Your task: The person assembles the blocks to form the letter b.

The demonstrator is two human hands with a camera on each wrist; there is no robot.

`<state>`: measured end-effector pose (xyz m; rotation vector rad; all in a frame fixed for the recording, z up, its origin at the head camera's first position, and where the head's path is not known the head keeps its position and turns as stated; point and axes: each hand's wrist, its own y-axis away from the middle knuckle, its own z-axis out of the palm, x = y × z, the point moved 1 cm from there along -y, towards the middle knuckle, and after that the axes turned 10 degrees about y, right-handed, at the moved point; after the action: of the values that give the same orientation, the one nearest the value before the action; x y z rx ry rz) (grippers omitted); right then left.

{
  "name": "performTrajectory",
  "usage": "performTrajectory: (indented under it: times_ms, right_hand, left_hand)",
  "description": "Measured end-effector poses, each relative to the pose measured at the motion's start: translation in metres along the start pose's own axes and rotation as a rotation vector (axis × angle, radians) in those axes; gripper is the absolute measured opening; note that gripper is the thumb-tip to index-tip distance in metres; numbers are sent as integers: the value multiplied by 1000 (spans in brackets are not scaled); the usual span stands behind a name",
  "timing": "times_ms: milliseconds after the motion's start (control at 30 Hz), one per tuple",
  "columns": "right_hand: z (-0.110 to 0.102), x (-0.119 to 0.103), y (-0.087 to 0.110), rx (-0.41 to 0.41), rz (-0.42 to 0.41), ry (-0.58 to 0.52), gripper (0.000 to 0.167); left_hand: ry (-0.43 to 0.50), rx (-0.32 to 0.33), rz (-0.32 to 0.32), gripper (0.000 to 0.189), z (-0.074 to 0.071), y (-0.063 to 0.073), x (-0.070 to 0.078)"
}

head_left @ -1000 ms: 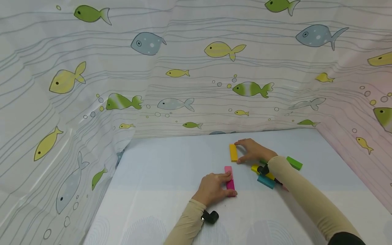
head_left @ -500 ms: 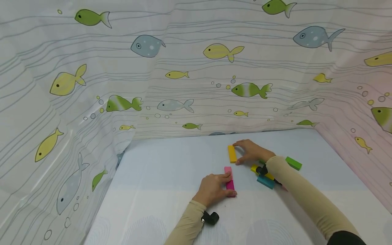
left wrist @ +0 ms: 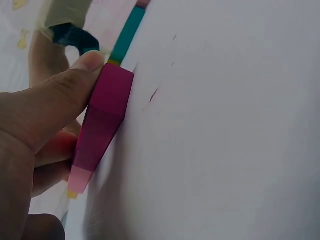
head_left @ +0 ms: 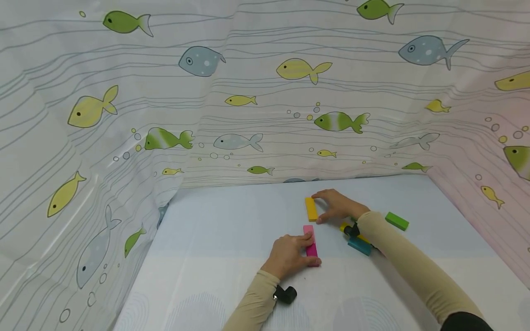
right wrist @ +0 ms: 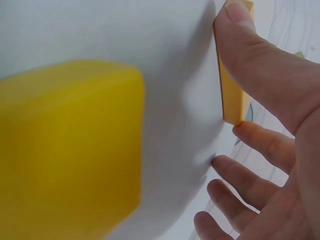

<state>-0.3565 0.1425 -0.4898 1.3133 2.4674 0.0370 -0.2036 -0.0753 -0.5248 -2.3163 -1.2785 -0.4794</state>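
Note:
On the white table, my left hand [head_left: 287,255] holds a magenta block [head_left: 311,250] and a light pink block [head_left: 307,228] that lie end to end. Its thumb presses the magenta block's near end, and the fingers lie along the side, as the left wrist view shows. Farther back, my right hand [head_left: 340,205] pinches an orange-yellow block [head_left: 311,209] lengthwise, thumb at the near end and index finger at the far end; the other fingers are spread. This block stands just beyond the pink one, with a small gap between them.
Beneath my right wrist lie a yellow block [head_left: 344,227] and a teal block [head_left: 359,247], partly covered by the arm. A green block [head_left: 396,221] lies right of the forearm; another green piece [head_left: 354,219] peeks out under the hand. A fish-print curtain [head_left: 265,124] surrounds the table.
My right hand has slid the orange-yellow block slightly left and nearer, towards the pink block. The left hand and its two blocks have stayed in place.

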Motion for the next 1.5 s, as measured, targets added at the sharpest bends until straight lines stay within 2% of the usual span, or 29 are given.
performTrajectory:
  times_ms: [800,1200,1333,1500]
  right_hand:
    - [4,-8,-6,4,-23,2,87]
    - [9,-10,-8,14,-32,-12,87]
    - [8,-11,-9,29,-45,-8,85]
    - [9,-12,-8,18,-31,-26,80]
  left_hand:
    - [-8,26,36,65,0,0,-4]
    - [6,11,4,64,1,0,-4]
    - [-11,4,1,63,-1,-1,-3]
    - [14,-7,-21,64,-1,0,-2]
